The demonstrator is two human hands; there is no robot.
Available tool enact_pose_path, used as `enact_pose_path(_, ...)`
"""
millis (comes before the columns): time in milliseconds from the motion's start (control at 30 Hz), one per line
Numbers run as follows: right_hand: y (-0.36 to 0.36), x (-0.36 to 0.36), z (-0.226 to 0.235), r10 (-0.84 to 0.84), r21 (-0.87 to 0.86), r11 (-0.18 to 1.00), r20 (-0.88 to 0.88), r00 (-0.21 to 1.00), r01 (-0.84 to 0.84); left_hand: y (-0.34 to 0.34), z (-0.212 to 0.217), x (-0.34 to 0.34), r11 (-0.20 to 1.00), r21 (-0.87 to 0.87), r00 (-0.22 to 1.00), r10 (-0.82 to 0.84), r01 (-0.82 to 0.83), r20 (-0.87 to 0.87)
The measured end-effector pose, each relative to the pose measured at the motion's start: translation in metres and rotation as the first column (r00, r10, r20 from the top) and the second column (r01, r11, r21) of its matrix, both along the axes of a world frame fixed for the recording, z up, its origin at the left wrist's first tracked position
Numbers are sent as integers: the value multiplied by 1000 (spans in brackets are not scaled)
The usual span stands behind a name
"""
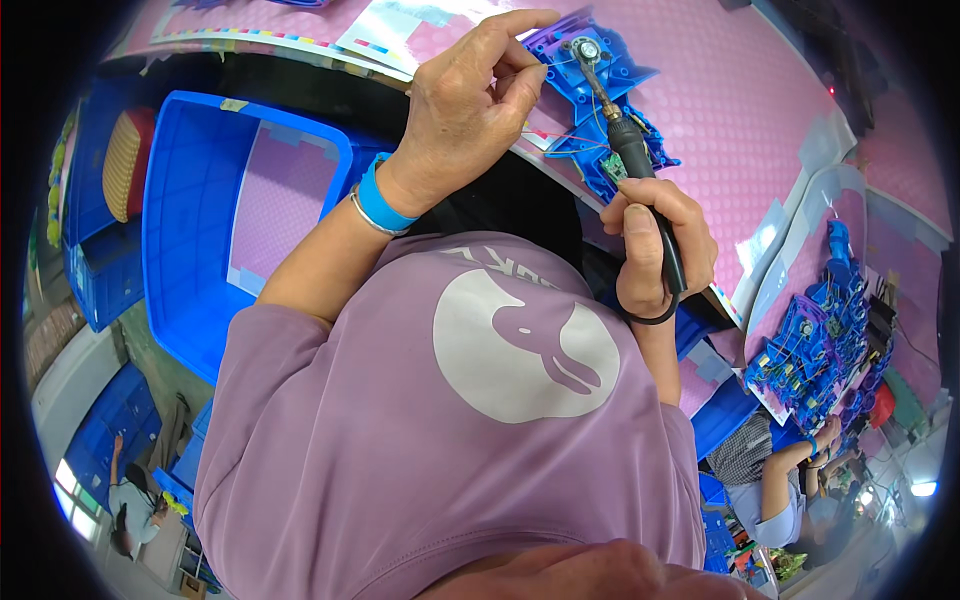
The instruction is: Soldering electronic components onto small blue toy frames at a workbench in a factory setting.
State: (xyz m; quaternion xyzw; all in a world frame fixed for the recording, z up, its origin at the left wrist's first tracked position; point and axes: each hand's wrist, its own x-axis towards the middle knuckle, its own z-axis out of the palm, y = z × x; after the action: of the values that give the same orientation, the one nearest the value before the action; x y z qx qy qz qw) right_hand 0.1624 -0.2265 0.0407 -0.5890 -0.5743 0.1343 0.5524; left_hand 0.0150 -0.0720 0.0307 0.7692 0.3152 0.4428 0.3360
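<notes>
Gripping a black-handled soldering iron (636, 165) in a closed fist, the right hand (655, 245) has its fingers wrapped fully round the grip and the thumb laid along the top, while the metal tip reaches up to a round silver part on a blue plastic housing (600, 90). That housing lies on the pink studded bench mat (740, 110), just past the near edge of the work surface, with a small green circuit board showing at its lower end beside the iron's collar. The left hand (465, 100) hovers over the housing's left side with its thumb and forefinger pinched narrowly together on a thin wire (560, 135), whose red strand runs across the blue plastic toward the iron; the other fingers curl in behind. A blue band and a thin metal bangle circle the left wrist. Below the bench on the left sits a large blue plastic bin (190, 230). Further right along the bench, a row of more blue housings (815, 340) stands beside another person's arm (790, 470)
</notes>
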Motion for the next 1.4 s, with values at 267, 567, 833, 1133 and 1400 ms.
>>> enact_pose_path(267,-2,0,-2,4,67,998,-24,1000,-2,4,-2,0,999,49,1000,-18,17,21)
enact_pose_path(567,0,0,4,11,0,1000,-185,983,-11,5,1,-8,996,91,1000,12,-11,-7)
enact_pose_path(833,6,1,2,16,-60,998,-191,981,-28,6,-4,-8,994,109,999,25,-21,-35)
enact_pose_path(1133,7,1,1,23,-81,996,-205,979,-40,7,-2,-7,996,92,999,6,-3,-36)
enact_pose_path(1400,8,1,1,24,-76,996,-217,976,-42,9,0,-2,997,71,998,-11,15,-54)
